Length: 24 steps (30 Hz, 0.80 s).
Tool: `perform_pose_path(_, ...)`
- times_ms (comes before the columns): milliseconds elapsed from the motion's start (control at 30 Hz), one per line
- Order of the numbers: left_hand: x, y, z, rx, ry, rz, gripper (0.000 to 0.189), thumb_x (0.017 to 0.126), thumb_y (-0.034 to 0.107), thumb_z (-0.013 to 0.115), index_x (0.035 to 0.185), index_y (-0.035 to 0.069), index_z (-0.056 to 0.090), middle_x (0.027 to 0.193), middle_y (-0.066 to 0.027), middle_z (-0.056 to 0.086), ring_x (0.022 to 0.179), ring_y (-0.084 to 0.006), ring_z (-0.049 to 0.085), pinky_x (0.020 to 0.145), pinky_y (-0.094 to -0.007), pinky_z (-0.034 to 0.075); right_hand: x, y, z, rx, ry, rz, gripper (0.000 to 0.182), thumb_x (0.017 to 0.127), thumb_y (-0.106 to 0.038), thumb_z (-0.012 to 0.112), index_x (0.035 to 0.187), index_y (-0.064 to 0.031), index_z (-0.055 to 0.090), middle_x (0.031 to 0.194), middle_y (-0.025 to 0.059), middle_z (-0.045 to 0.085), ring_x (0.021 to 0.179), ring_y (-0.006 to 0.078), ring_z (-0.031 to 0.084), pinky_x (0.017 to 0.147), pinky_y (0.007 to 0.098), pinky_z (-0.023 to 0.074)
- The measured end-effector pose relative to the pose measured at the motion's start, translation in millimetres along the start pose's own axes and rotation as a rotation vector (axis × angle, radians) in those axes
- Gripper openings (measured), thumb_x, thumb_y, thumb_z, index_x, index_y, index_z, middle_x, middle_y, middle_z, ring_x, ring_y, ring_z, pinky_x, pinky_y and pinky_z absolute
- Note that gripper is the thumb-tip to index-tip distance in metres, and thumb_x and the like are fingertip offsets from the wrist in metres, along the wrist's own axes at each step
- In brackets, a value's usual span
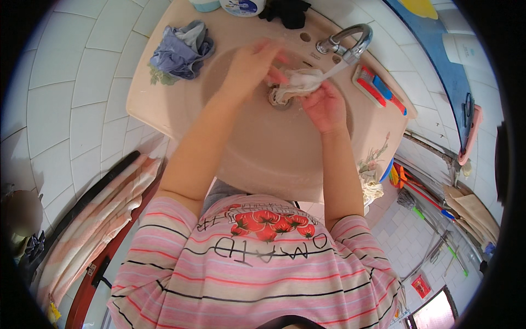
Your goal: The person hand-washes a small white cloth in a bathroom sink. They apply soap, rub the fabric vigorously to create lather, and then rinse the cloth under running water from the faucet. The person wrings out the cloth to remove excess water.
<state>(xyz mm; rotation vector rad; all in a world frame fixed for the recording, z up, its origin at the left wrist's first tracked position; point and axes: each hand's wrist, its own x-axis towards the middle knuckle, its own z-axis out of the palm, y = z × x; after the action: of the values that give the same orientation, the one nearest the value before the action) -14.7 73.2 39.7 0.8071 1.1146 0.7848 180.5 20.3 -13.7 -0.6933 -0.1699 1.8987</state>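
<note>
A wet white cloth (302,82) hangs bunched in the basin of a beige washbasin (271,144), under water running from a chrome faucet (361,37). At its right edge my right hand (326,107) grips it, palm turned up. My left hand (263,57) is blurred by motion over the basin's back left, its fingers close to the cloth; whether they touch it I cannot tell. Below the cloth, the drain (281,105) is partly covered.
On the left ledge lies a crumpled blue-grey cloth (181,49). A red and blue scrub brush (380,88) rests right of the faucet. Behind are a white container (242,6) and a black cloth (287,12). A blue shelf (435,57) runs along the right wall.
</note>
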Motion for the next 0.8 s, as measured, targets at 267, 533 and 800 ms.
perform_pose_path(267, 14.6, -63.4, 15.9, -0.042, -0.246, -0.472, 0.081, 0.081, 0.076, 0.025, 0.099, 0.005, 0.061, 0.084, -0.0055, 0.060, 0.066, -0.0131, 0.054, 0.052, -0.0226, 0.036, 3.2, -4.4, -4.1, 0.181, -0.090, 0.067, 0.040, 0.093, -0.026, 0.046, 0.123, 0.0000, 0.046, 0.118, 0.0139, 0.056, 0.110, 0.0293, 0.053, 0.094, 0.0427, 0.0433)
perform_pose_path(533, 18.5, -51.5, 15.8, 0.189, -0.345, -0.149, 0.057, 0.088, 0.056, 0.043, 0.091, 0.004, 0.065, 0.081, -0.0009, 0.060, 0.072, -0.0086, 0.053, 0.062, -0.0218, 0.039, -4.8, -15.5, -5.8, -0.156, -0.109, 0.155, 0.035, 0.093, -0.026, 0.049, 0.117, -0.0018, 0.051, 0.111, 0.0109, 0.059, 0.106, 0.0230, 0.056, 0.086, 0.0372, 0.0470)
perform_pose_path(800, 4.5, -49.6, 9.4, -0.403, -0.039, 0.067, 0.021, 0.085, 0.014, 0.062, 0.099, -0.001, 0.065, 0.090, -0.0038, 0.063, 0.091, -0.0123, 0.055, 0.085, -0.0262, 0.040, -12.7, -13.1, -23.2, -0.316, 0.167, -0.049, 0.023, 0.089, -0.019, 0.052, 0.101, -0.0007, 0.058, 0.097, 0.0054, 0.061, 0.087, 0.0153, 0.057, 0.075, 0.0277, 0.0439)
